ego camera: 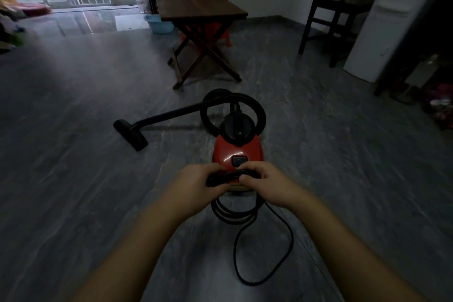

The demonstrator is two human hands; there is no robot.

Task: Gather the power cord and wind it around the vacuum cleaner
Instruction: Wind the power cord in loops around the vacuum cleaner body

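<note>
Left grip [196, 187], right grip [266, 184] around cord [230, 218]

Left forearm [137, 247], right forearm [343, 240] bare to frame edge; left grip [196, 185], right grip [266, 182] bare too.

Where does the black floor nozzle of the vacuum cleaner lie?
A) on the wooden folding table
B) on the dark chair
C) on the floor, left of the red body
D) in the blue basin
C: the floor nozzle rests on the grey floor, to the left of the red vacuum cleaner.
</note>
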